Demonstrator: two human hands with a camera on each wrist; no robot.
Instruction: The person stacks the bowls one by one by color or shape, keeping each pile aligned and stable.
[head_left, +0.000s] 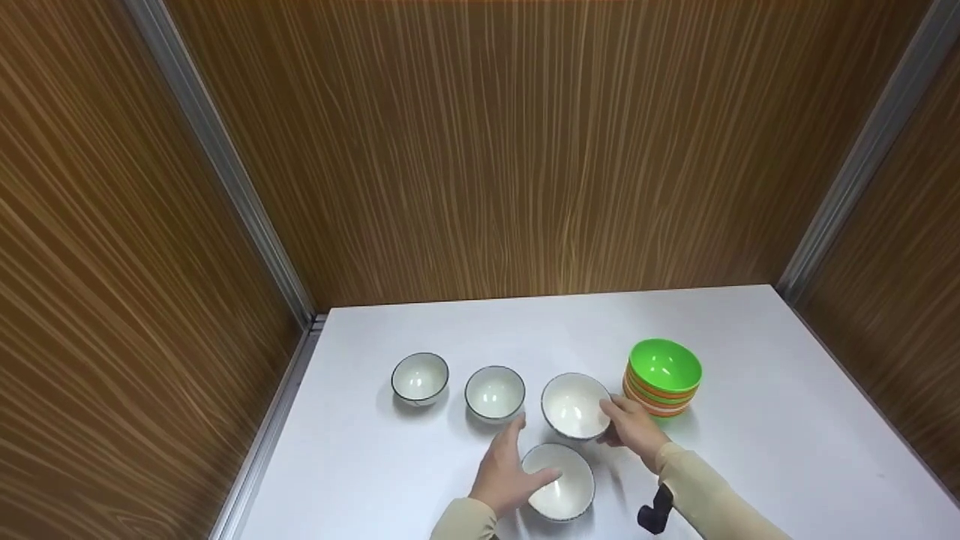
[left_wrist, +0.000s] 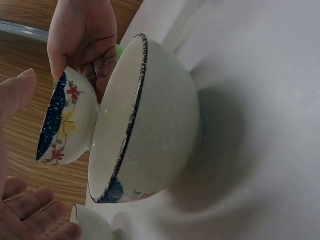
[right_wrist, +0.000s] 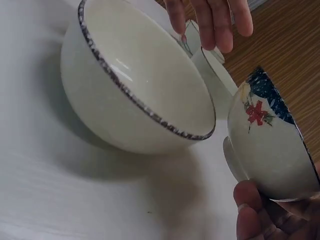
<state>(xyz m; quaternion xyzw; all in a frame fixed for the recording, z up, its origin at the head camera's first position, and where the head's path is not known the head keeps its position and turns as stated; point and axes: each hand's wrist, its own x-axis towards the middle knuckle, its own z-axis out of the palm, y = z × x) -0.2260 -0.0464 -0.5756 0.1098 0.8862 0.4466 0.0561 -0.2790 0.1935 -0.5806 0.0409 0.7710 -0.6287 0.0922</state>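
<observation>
My right hand [head_left: 634, 429] grips the right side of a white ceramic bowl [head_left: 574, 403], thumb over the rim and fingers underneath. In the left wrist view this bowl [left_wrist: 75, 120] shows a dark blue patch and red and yellow flowers, and it is raised beside a second bowl. That second white bowl [head_left: 562, 495], with a dark speckled rim, stands on the table nearest to me. Over its left side hangs my left hand [head_left: 506, 474], thumb and fingers spread apart with nothing between them. In the right wrist view its fingers [right_wrist: 222, 25] extend beyond the near bowl [right_wrist: 140, 75].
Two more white bowls stand farther left, one at the far left [head_left: 420, 379] and one near the middle [head_left: 495, 394]. To the right of my right hand rises a stack of green and orange bowls [head_left: 664, 367]. Wood-patterned panels [head_left: 525, 150] enclose the white table [head_left: 337, 465].
</observation>
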